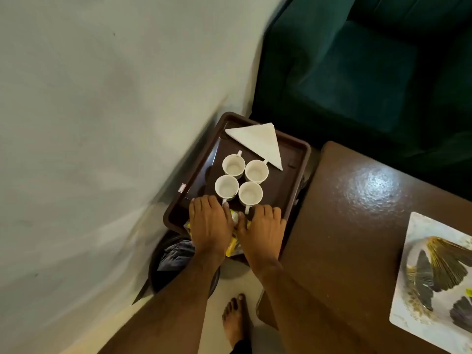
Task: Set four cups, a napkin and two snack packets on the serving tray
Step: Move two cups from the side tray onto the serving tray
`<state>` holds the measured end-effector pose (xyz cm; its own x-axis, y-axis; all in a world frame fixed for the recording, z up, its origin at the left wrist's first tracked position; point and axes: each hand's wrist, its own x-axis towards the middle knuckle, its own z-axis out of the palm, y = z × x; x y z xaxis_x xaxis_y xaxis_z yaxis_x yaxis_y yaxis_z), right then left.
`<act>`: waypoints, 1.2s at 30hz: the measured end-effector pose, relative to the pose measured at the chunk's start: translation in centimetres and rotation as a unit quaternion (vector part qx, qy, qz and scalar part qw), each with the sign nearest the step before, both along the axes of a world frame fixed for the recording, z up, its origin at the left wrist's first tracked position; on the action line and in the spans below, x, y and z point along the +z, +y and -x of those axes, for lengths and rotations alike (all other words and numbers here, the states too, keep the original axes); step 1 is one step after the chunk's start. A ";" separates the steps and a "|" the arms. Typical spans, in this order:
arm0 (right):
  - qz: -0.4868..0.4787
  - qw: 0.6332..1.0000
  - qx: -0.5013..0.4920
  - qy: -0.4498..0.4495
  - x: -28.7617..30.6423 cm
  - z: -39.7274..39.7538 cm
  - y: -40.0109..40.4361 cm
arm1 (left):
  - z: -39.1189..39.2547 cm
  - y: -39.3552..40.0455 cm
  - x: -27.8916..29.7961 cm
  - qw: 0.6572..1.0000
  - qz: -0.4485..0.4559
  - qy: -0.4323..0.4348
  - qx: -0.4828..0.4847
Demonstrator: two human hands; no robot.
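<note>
Tray [296, 159] sits dark brown beside the wooden table [357, 226], under my view. Four white cups [241, 178] stand upright in a tight square at its middle, handles pointing outward. The napkin [258, 141], folded into a triangle, lies flat at the far end. I have both hands pressed palm-down on the yellow packets [233, 242] at the near edge: my left hand [210, 226] is spread flat with fingers extended, and my right hand [263, 231] is flat too, thumb touching the left. I cannot tell how many packets lie underneath.
</note>
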<state>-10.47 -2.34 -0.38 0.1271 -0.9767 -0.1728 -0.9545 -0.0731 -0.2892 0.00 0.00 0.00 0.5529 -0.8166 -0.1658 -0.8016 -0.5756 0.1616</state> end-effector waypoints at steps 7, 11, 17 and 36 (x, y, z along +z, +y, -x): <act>0.021 0.995 -0.071 -0.061 -1.4 -0.6 -0.4 | 0.6 -1.4 -1.5 0.997 0.058 0.043 0.037; 0.017 0.982 -0.107 -0.154 -2.3 -1.0 -0.4 | 0.7 -1.4 -2.1 0.988 0.119 0.068 0.068; 0.019 0.953 -0.159 -0.258 -3.8 -1.3 0.2 | 0.9 -1.0 -2.4 0.972 0.165 0.117 0.118; 0.081 0.914 -0.190 -0.348 -1.0 -0.1 0.0 | 3.5 -0.3 0.4 0.923 0.315 0.161 0.153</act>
